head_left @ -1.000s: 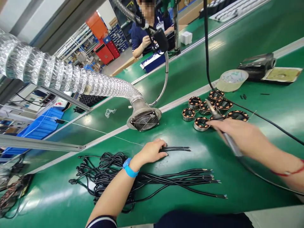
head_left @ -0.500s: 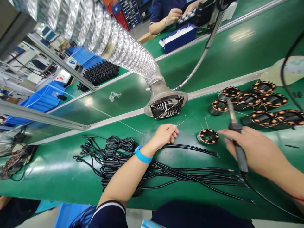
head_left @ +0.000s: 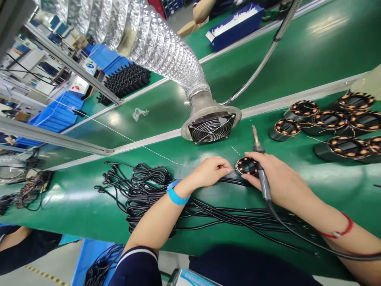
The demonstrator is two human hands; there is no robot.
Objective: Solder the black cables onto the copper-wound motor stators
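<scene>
My right hand (head_left: 276, 180) grips a soldering iron (head_left: 258, 159) with its tip pointing up and away, and its fingers also rest on a round copper-wound stator (head_left: 245, 165) on the green bench. My left hand (head_left: 210, 171) is closed in a pinch on a thin wire beside that stator, lying over a bundle of black cables (head_left: 190, 206). A blue band is on my left wrist and a red string on my right.
Several more stators (head_left: 324, 123) sit at the right. A fume extractor fan (head_left: 210, 127) on a foil duct (head_left: 143, 35) stands just behind my hands. Another person's arm (head_left: 204, 10) and a blue tray (head_left: 235, 24) are across the belt.
My right hand moved left with the iron onto the single stator. My left hand closed in on the stator's wire. The view tilted down and nearer.
</scene>
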